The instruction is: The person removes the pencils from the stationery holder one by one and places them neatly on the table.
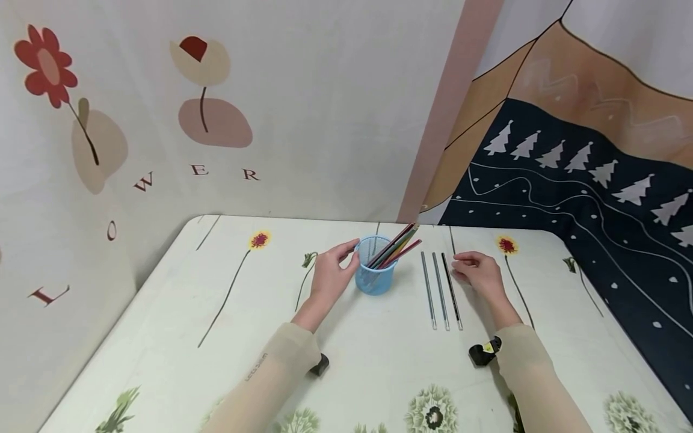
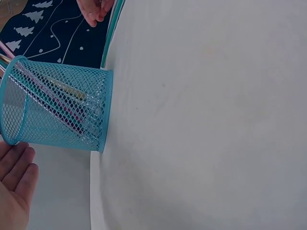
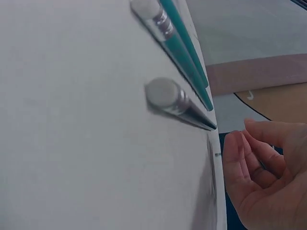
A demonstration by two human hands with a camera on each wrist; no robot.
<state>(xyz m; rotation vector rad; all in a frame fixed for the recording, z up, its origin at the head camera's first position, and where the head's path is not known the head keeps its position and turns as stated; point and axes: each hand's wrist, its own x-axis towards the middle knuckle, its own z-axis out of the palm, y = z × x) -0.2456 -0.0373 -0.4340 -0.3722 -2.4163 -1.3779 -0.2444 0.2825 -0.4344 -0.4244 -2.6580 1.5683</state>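
Observation:
A light-blue mesh pencil cup (image 1: 372,285) stands upright near the table's far side, with several pencils (image 1: 400,245) leaning to the right in it. My left hand (image 1: 330,275) is at the cup's left side, its fingertips at the rim; the left wrist view shows those fingers (image 2: 18,167) fairly straight. Right of the cup lie two teal-grey pencils (image 1: 428,290) and a black pencil (image 1: 451,291), roughly parallel, their white eraser ends toward me. Just right of the black pencil is my right hand (image 1: 480,278), fingers loosely bent and holding nothing.
A white flower-print cloth (image 1: 238,373) covers the table. Behind it hangs a pale printed curtain (image 1: 325,120), and a dark tree-patterned cloth (image 1: 622,252) hangs at the right. Black wrist devices (image 1: 482,353) sit below both hands.

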